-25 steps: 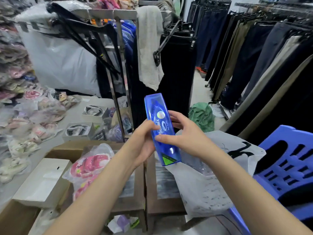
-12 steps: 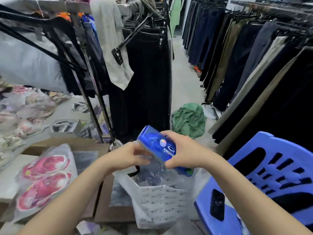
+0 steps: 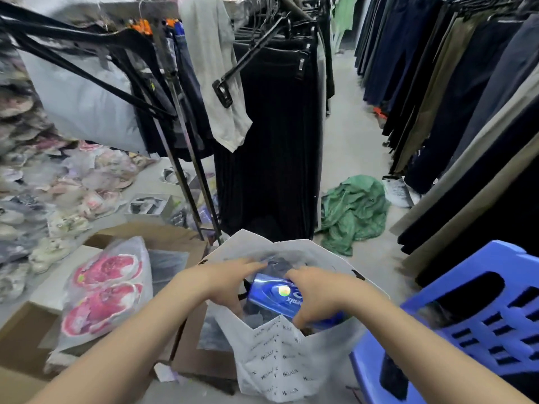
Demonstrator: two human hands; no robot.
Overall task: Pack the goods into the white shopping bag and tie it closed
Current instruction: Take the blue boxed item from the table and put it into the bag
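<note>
Now blue box (image 3: 271, 294) near-flat in white bag (image 3: 280, 360), long axis L-R; right hand (image 3: 318, 293) grips it, left hand (image 3: 230, 282) fingers straight.

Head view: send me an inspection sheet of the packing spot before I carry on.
Surface: pale floor; what the bag's base stands on is not shown.
Job's things: white shopping bag open-mouthed, untied; blue box lies tilted in its mouth over dark wrapped goods.
Clutter: bagged pink slippers on cardboard boxes; green cloth crumpled on the floor.
Hands: right hand grips the blue box from above; left hand touches its left end, fingers stretched out.
Cables: nothing seen.
Surroundings: blue plastic chair right of the bag; racks of hung trousers; piles of bagged footwear at left.
</note>
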